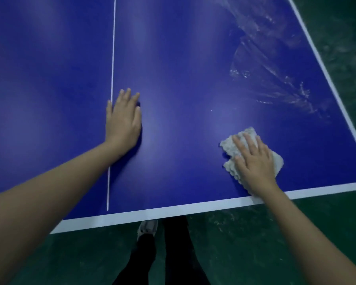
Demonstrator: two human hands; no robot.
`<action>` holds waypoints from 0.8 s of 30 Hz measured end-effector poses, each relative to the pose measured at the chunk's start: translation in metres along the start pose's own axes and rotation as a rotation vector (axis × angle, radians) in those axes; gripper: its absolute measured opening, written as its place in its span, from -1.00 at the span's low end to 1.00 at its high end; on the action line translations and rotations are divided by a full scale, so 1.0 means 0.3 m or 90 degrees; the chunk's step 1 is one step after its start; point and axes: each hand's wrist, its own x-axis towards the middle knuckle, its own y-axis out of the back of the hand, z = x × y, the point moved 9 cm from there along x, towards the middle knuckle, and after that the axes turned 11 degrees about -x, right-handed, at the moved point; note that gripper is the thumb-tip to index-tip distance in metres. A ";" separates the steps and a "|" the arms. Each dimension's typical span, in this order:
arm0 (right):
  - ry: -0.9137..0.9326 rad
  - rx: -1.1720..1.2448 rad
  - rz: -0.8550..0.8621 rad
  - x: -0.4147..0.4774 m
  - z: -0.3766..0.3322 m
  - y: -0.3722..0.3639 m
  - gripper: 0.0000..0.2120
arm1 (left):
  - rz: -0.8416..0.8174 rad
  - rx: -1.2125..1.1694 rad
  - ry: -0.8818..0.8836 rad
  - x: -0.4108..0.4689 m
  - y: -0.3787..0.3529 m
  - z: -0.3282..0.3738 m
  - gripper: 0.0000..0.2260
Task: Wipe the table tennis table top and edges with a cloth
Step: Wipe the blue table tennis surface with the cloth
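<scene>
That cloth (228, 146) looks soft, floppy and light, probably damp, so I'd guess it bunches up if dragged by a corner; best bet is a flat palm over its middle, which is what the right hand (253, 161) is doing; its grip is apart, fingers straight and pressing down, not curled round anything. Cloth is pale grey, nubbly and crumpled; it sits on the blue tabletop (183, 79) near the right corner, just inside the white edge stripe (173, 210). Left hand (123, 122) lies flat beside the white centre line (112, 58), grip apart too, holding nothing; wet streaks (275, 68) show further up the right side.
</scene>
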 end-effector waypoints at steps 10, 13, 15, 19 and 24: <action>0.315 -0.061 0.020 -0.199 -0.492 -0.001 -0.46 | -0.047 0.179 0.044 0.052 -0.203 0.099 -0.52; 0.473 -0.100 0.042 -0.236 -0.423 -0.024 -0.45 | -0.039 0.199 0.031 0.051 -0.211 0.101 -0.52; 0.495 -0.123 0.034 -0.195 -0.286 -0.031 -0.45 | -0.032 0.206 0.029 0.052 -0.214 0.099 -0.52; 0.298 -0.070 0.013 0.018 0.134 -0.009 -0.49 | -0.005 0.201 0.032 0.052 -0.208 0.098 -0.53; -0.144 -0.016 0.005 0.169 0.437 -0.004 -0.49 | -0.003 0.198 0.067 0.055 -0.202 0.093 -0.52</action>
